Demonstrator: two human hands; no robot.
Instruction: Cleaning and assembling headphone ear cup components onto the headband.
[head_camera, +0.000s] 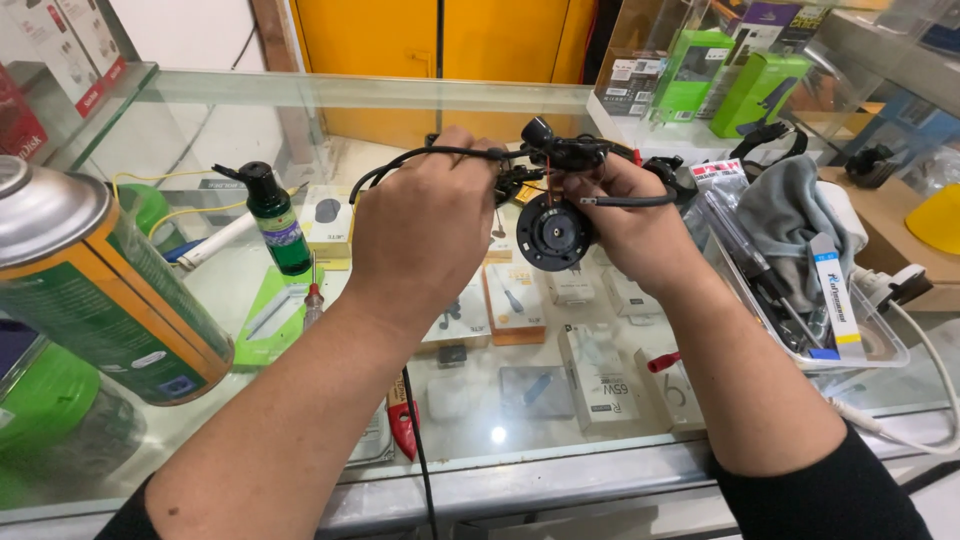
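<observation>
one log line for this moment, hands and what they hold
left hand: grips black cable | right hand: holds round black part | where: above glass counter | nearby: green bottle, spray can

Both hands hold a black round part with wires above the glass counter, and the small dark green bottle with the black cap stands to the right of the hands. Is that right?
Not quite. In the head view the green bottle stands to the left of the hands, not the right. The rest holds: the left hand and right hand both hold the black round part with its wires above the glass counter.
</observation>
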